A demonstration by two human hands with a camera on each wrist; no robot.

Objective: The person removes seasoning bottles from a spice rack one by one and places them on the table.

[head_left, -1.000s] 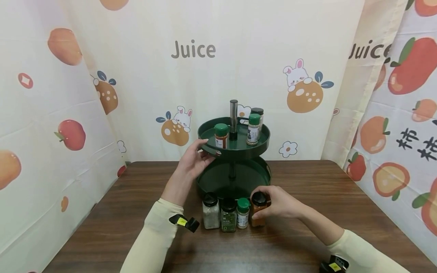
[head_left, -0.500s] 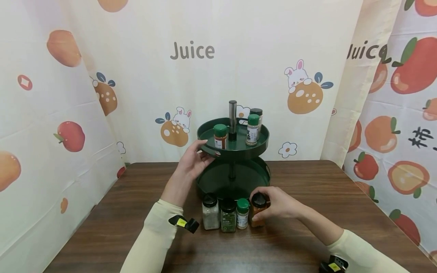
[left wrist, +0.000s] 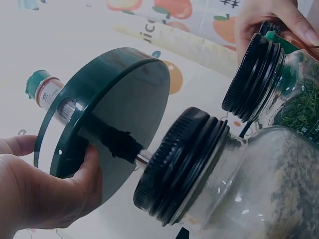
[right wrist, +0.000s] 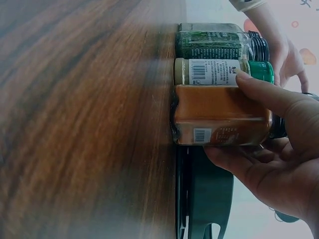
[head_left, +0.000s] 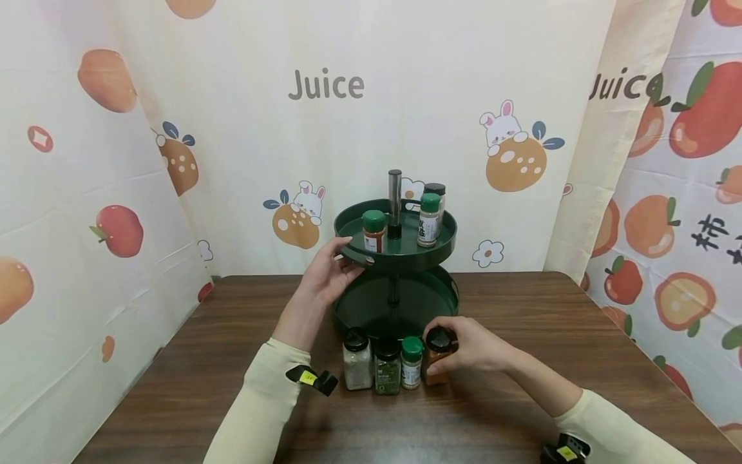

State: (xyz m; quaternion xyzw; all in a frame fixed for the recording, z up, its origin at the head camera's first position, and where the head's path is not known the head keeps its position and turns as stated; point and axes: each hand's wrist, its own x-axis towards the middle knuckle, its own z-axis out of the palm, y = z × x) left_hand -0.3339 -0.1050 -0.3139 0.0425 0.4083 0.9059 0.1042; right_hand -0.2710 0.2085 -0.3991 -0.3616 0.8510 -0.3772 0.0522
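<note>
Jar of orange powder (right wrist: 219,117) stands on the desk (head_left: 174,386) beside a green-capped bottle (right wrist: 212,72), and the right grip (head_left: 474,347) holds it. The left grip (head_left: 326,277) pinches the top green tray (head_left: 414,260).

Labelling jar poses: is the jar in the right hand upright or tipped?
Upright: the orange jar has its black lid on top in the head view and is parallel to the green-capped bottle.

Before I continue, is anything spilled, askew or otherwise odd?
Nothing stands out: the orange jar stands upright in its row, the green two-tier stand looks level, and no spill shows on the table.
</note>
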